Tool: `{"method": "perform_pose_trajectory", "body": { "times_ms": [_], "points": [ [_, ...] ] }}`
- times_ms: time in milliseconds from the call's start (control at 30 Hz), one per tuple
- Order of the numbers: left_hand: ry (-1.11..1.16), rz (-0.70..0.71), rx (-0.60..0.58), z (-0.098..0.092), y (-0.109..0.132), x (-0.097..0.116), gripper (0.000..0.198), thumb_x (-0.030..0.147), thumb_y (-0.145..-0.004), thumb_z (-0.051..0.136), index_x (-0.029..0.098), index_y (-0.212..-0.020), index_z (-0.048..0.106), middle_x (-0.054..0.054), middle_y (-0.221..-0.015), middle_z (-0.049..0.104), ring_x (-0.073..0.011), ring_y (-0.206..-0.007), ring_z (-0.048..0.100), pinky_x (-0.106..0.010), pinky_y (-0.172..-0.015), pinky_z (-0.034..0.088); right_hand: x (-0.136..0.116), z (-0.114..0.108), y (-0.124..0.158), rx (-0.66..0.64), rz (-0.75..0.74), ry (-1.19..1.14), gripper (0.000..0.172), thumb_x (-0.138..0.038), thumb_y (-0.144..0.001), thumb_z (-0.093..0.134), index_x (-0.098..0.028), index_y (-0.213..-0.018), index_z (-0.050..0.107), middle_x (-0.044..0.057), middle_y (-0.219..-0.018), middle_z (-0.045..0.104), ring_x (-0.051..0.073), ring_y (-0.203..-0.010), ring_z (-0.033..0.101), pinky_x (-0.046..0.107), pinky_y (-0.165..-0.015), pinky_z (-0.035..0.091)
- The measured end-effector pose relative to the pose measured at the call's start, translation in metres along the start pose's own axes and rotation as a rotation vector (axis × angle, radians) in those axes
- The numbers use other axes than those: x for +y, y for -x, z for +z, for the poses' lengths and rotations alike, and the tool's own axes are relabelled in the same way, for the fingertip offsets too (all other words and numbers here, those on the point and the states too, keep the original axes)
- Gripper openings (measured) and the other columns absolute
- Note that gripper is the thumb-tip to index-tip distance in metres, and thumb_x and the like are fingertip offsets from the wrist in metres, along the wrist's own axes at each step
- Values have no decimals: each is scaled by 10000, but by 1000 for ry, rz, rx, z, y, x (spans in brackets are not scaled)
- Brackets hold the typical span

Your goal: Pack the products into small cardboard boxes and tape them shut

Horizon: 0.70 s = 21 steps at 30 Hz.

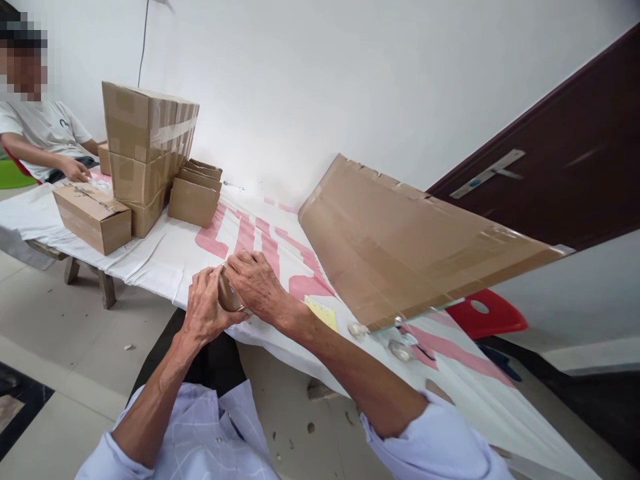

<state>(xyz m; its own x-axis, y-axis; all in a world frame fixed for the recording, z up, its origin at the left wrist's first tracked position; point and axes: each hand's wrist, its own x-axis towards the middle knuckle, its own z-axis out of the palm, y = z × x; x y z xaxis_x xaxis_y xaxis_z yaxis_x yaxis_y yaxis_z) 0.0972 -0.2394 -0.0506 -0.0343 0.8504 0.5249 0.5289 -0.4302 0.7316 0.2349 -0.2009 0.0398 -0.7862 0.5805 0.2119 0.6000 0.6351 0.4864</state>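
Above the near edge of the table, my left hand (204,303) is closed around a roll of brown packing tape (228,295), its round side turned partly toward me. Curled fingers of my right hand (254,283) press on the top and right of the same roll. Both hands cover much of it, and whether any tape end is lifted cannot be seen. Beneath them, a white cloth with pink markings (245,233) covers the table. A yellow sheet (323,312) lies just beyond my right forearm.
Stacked cardboard boxes (140,153) stand at the left, with a long closed box (95,217) and an upright smaller box (194,197) beside them. A large cardboard sheet (400,240) leans at right. Clear tape rolls (401,350) lie below it. Another person (45,143) sits far left.
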Motion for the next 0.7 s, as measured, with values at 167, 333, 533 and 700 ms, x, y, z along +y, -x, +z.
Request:
{"method": "perform_pose_trajectory", "body": {
  "times_ms": [167, 333, 533, 700],
  "points": [
    [-11, 0, 1, -1, 0, -1, 1024, 398, -616, 993, 242, -1489, 480, -169, -1455, 582, -415, -1371, 535, -578, -1096, 496, -1, 0, -2, -19, 5, 7, 231, -36, -951, 577, -143, -1067, 746, 153, -1079, 699, 315, -1035, 528, 438, -871, 375],
    [-14, -5, 14, 0, 0, -2, 1015, 396, -636, 982, 252, -1504, 476, -164, -1457, 588, -411, -1365, 544, -574, -1095, 495, -3, 3, 0, 52, 10, -85, 206, -66, -971, 566, -137, -1064, 736, 158, -1093, 702, 313, -1046, 544, 431, -897, 407],
    [19, 13, -21, -11, -7, -14, 1024, 412, -606, 982, 249, -1500, 511, -152, -1425, 606, -410, -1340, 564, -580, -1118, 494, 24, -22, 28, 364, 233, -414, 248, -170, -1072, 445, -206, -994, 677, 121, -1091, 676, 286, -1110, 590, 432, -990, 471],
    [95, -86, -73, -35, -22, -42, 1074, 555, -605, 942, 224, -1531, 510, -158, -1494, 591, -408, -1323, 609, -554, -1040, 580, 101, -19, 102, 564, 585, -528, 184, -290, -1061, 477, -241, -922, 588, 79, -1021, 655, 252, -1019, 623, 410, -938, 510]
  ]
}}
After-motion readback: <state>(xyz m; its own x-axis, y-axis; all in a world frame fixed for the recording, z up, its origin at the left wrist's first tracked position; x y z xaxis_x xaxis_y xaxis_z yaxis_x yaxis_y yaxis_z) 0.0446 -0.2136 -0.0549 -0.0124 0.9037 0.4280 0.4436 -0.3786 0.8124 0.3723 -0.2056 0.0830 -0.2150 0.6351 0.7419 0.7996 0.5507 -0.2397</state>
